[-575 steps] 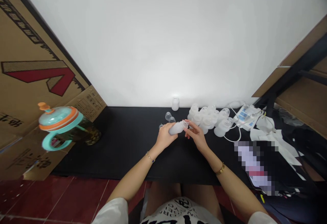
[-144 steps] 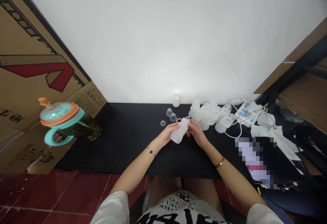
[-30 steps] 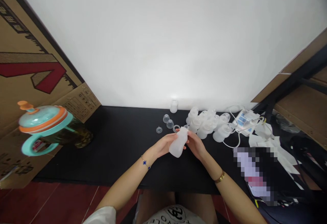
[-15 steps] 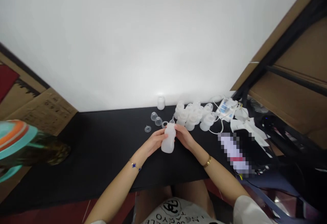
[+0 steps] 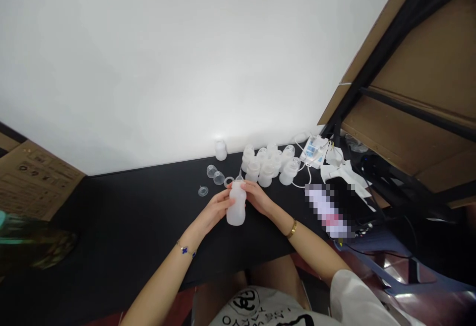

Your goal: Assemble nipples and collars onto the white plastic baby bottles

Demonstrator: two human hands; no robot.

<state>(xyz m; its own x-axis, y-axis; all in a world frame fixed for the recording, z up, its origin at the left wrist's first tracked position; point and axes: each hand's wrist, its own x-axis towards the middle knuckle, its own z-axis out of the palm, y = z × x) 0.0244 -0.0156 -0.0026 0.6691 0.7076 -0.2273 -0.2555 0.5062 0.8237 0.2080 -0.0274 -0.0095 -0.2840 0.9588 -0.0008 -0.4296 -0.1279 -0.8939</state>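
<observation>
Between the left hand [image 5: 212,210] and right hand [image 5: 257,198], both closed on it, stands a white bottle [image 5: 236,203]

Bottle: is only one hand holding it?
No, the left hand and the right hand both hold the white bottle, one on each side.

Left of the left hand [image 5: 213,210] the black surface [image 5: 122,217] lies bare as far as the jug [image 5: 33,239] at its edge. Just behind the held bottle [image 5: 236,207], clear caps [image 5: 211,170] and a tight cluster of bottles [image 5: 266,167] bar the way; papers [image 5: 344,173] and a cabled device [image 5: 314,148] crowd the right.
</observation>
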